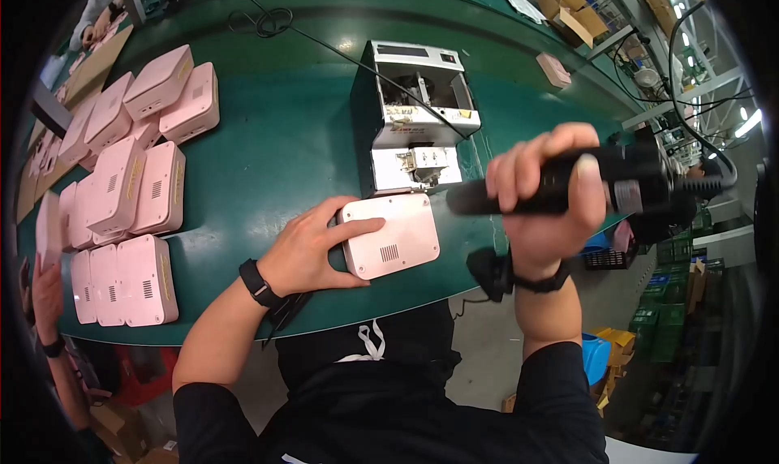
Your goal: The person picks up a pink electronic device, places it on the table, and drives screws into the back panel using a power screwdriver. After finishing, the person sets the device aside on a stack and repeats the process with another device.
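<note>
Head: right fingers [527, 172] tight around one tool [555, 186], left fingers [357, 229] around one pink case [407, 234]

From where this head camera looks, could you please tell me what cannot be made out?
In the head view:
Pink housing: downward face hidden by its own body.
Black tool: front end blurred; part of its middle covered by the right hand.
Co-worker at lower left: mostly cut off by the picture's dark rim.

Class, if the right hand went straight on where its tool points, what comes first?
Most likely the pink box, though depth is unclear: the black tool may pass above it.
</note>
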Motion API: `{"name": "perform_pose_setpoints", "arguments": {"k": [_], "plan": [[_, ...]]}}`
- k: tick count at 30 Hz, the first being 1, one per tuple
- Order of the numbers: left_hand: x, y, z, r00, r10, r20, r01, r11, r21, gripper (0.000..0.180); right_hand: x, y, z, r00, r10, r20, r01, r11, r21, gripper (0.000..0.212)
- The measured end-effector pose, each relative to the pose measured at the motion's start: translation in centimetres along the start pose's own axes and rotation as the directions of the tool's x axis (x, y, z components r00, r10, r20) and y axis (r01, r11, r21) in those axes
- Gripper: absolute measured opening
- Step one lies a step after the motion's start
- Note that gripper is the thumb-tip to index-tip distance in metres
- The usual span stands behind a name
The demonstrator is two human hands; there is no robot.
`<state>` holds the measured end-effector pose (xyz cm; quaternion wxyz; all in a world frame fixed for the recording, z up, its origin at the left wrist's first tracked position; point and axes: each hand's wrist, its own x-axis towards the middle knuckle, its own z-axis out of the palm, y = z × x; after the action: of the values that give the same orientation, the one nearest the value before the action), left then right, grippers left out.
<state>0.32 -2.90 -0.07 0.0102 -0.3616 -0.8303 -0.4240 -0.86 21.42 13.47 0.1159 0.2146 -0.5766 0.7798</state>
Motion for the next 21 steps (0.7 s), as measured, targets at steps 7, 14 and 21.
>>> {"name": "perform_pose_setpoints", "arguments": {"k": [7, 14, 21], "plan": [[-0.2, 0.2, 0.0, 1.000, 0.001, 0.002, -0.001, 1.000, 0.006, 0.076, 3.2, 1.9, 0.0, 0.991, -0.055, -0.118, 0.025, 0.971, -0.239, 0.030], [0.0, -0.4, 0.1, 1.000, -0.007, -0.019, 0.007, 1.000, 0.002, 0.075, -1.6, -1.2, 3.2, 0.992, 0.090, 0.087, -0.096, 0.994, 0.056, 0.039], [-0.5, -0.9, 0.3, 0.999, -0.013, -0.037, 0.014, 1.000, 0.016, 0.076, -3.8, -2.2, 6.8, 0.965, 0.235, 0.119, -0.230, 0.972, -0.056, 0.051]]}}
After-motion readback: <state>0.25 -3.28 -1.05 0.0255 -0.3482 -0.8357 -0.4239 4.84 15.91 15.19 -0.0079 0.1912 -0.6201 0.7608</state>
